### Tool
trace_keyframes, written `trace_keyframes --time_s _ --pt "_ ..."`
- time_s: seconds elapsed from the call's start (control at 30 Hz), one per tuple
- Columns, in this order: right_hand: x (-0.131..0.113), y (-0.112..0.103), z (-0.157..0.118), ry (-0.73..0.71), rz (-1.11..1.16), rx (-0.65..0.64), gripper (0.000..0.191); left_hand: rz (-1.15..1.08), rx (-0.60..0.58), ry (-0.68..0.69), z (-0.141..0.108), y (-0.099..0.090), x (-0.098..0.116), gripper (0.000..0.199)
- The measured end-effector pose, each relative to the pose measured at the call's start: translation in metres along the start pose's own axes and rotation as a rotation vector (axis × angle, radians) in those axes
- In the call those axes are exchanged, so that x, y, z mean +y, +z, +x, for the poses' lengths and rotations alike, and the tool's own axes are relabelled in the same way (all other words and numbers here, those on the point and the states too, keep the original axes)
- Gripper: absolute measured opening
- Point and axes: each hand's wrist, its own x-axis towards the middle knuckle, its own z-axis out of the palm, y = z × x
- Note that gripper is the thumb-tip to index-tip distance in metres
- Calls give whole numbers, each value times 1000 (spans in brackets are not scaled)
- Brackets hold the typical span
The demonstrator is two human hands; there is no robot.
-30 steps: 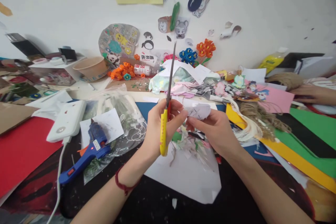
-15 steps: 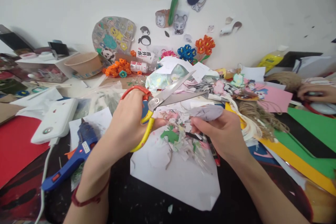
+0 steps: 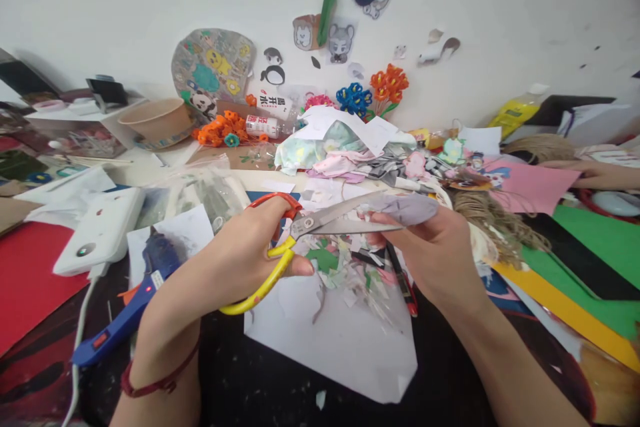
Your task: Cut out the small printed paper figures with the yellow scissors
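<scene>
Black tabletop (image 3: 225, 360) beneath everything, then a white sheet (image 3: 330, 340) spread over part of it. Across the sheet's far half, a loose scrap heap (image 3: 346, 263), mostly green, pink and white; from this, a fair amount of cutting appears done. Work seems mid-course: one piece is in hand with scissors brought up to it, and how much of it remains to be trimmed cannot be told. Left hand (image 3: 245, 253) is wrapped about the scissors (image 3: 308, 223), thumb through the yellow loop, fingers at the red one; blades parted, pointing towards the person's right. Right hand (image 3: 440, 247) pinches the paper piece (image 3: 415, 209) between thumb and fingers, raised above the table, near the scrap heap's right-hand side. Blade tips reach the piece's near left end; whether paper lies between the edges is unclear, as is any actual contact. Piece itself: pale greyish white, thin-looking, longer than wide, outline rounded, held at a slant, a few faint dark lines on its face, too soft to read; lower edge partly hidden by the fingers. Smallest item noted: a stray white scrap (image 3: 321, 399) on the black surface, well apart from the heap
</scene>
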Motion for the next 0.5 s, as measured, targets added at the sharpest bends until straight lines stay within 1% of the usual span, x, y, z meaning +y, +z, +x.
trace_keyframes --time_s 0.03,0.1,0.17,0.3,0.37,0.4,0.43,0.5 --pt "0 0 0 -6 -1 8 5 68 -82 9 0 1 -1 35" --pt "1 1 -1 -11 -7 21 6 145 -155 25 -1 2 -3 33" --pt "1 0 -1 -5 -11 23 7 174 -153 28 -1 1 -6 34" --pt "1 -3 -1 26 -29 -7 10 153 -119 -32 0 -3 -5 38" --pt "0 -4 0 48 -49 -27 9 95 -77 -60 2 -5 0 39" --pt "-1 -4 0 60 -64 -43 9 61 -33 -73 2 -5 3 39" --pt "-2 -4 0 75 -78 -65 9 16 22 -87 3 -3 7 39" --pt "-5 -2 0 125 -105 -131 11 -90 181 -119 4 6 15 34"
